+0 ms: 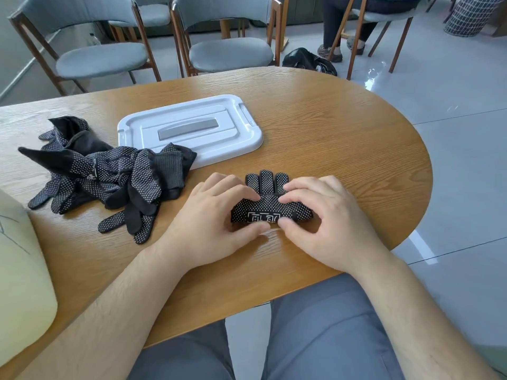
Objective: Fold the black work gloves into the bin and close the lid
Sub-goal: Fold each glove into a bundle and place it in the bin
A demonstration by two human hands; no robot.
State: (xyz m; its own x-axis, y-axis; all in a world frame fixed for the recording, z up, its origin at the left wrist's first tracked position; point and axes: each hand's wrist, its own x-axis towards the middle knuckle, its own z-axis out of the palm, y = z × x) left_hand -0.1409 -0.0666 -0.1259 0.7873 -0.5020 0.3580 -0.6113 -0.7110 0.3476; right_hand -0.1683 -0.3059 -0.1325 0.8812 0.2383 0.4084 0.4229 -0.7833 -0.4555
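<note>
Fingers of our left hand [216, 215] and right hand [326, 215] are pinching the glove [270, 207] along its fold; likely soft, floppy.

Black white-dotted gloves [104, 176], white lid [189, 130], brown table [343, 138].

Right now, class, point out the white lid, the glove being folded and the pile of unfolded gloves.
white lid [189, 130], head view, grey centre handle.
glove being folded [270, 208], head view, dotted folded palm.
pile of unfolded gloves [109, 171], head view, dotted glove mid-pile.
</note>
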